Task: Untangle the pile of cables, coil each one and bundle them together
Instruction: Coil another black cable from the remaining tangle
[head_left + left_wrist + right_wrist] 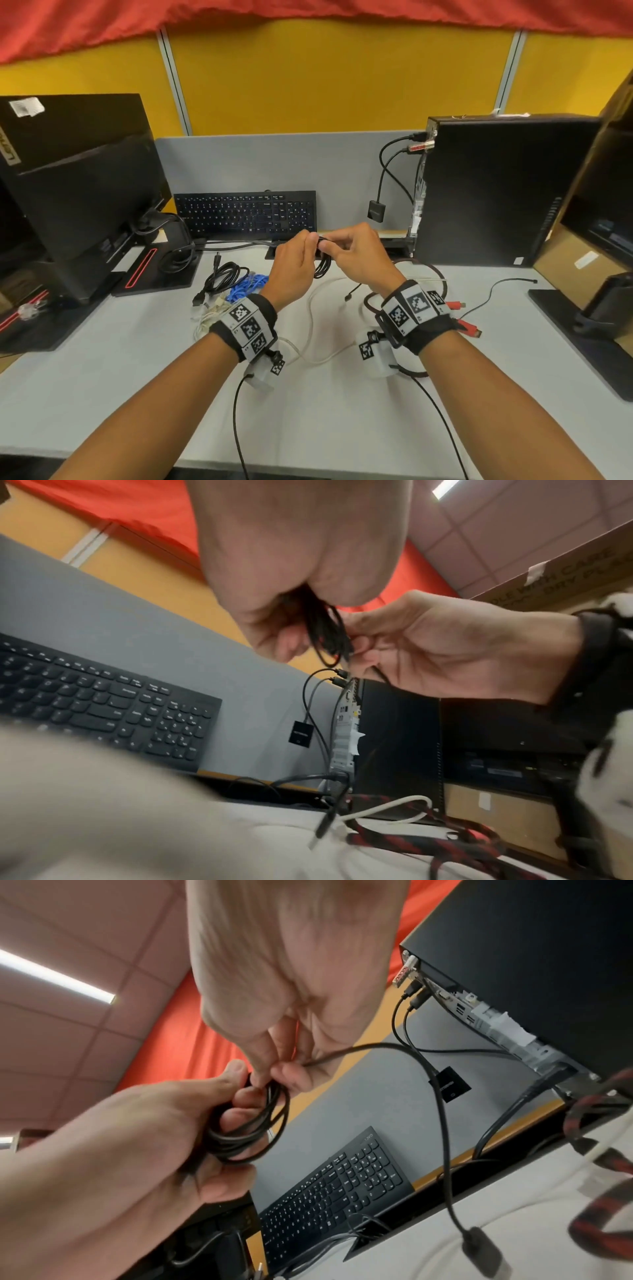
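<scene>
Above the desk's middle, both hands hold a thin black cable coil (322,263). My left hand (308,243) grips the coil (250,1131), with its loops hanging round the fingers. My right hand (330,245) pinches the cable's loose tail (342,1050) right at the coil's top. The tail drops to a black plug (479,1248) near the desk. In the left wrist view the coil (325,631) hangs between my left hand (294,642) and right hand (363,645). Coiled black (222,275), blue (246,284) and beige (209,315) cables lie at the left.
A white cable (311,325), a red-black braided cable (431,270) with red plugs (471,329) and a thin black cable (493,291) lie loose on the desk (137,377). A keyboard (245,214) leans at the back. A monitor (78,192) stands left and a computer tower (496,192) right.
</scene>
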`<state>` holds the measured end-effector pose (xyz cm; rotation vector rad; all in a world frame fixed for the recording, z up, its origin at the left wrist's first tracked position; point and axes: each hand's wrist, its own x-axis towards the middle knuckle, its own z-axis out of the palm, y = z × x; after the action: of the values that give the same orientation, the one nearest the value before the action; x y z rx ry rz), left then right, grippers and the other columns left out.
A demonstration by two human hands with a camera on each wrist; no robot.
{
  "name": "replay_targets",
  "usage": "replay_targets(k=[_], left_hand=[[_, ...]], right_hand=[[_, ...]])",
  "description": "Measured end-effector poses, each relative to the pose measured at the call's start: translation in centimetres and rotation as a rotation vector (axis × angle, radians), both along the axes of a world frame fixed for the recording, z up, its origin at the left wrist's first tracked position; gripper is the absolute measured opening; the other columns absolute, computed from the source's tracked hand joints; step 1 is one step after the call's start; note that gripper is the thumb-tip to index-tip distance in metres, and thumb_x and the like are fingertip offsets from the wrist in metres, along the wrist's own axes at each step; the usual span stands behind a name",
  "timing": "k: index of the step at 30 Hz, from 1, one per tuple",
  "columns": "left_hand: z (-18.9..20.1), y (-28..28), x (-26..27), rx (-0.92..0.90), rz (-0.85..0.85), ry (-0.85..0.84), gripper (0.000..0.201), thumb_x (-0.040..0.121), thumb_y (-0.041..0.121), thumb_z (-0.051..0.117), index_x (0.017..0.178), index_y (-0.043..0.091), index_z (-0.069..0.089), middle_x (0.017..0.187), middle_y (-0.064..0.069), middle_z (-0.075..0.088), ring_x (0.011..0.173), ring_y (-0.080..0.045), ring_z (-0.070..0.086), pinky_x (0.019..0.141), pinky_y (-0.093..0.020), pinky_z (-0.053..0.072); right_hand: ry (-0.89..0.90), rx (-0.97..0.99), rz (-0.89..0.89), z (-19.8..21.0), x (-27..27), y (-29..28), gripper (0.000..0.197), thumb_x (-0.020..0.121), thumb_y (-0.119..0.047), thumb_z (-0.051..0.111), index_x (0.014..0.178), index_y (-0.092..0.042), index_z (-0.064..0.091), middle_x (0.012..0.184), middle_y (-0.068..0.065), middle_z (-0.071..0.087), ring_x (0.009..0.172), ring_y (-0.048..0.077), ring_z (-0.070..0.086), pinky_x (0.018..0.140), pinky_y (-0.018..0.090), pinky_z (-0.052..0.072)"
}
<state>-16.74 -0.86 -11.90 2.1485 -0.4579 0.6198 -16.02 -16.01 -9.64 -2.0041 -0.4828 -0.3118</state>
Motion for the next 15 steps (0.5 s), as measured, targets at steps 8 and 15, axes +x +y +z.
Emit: replay_targets(k=[8,15], left_hand=[[0.7,2.1,0.3,0.110,0.071,-0.165,0.038,0.108,0.012,0.032,0.071,0.021,0.035,0.060,0.012,0.030,0.053,-0.009,0.030,0.055,-0.027,0.018],[1.1,2.7,0.3,0.004,0.069,-0.061,0.046,0.109,0.010,0.030,0.066,0.026,0.028,0.061,0.007,0.028,0.054,-0.013,0.025,0.053,-0.028,0.022]], right_hand=[[0.001,-0.210,0.128,-0.3,0.6,-3.1,0.019,0.097,-0.020,0.068,0.109,-0.009,0.078,0.096,0.004,0.077,0.091,0.019,0.071,0.087,0.034,0.057],[0.140,-0.469,-0.146,-3.2,2.0,-5.0,0.030,0.100,-0.027,0.065,0.084,-0.003,0.075,0.082,0.011,0.073,0.082,0.022,0.067,0.074,0.035,0.054]])
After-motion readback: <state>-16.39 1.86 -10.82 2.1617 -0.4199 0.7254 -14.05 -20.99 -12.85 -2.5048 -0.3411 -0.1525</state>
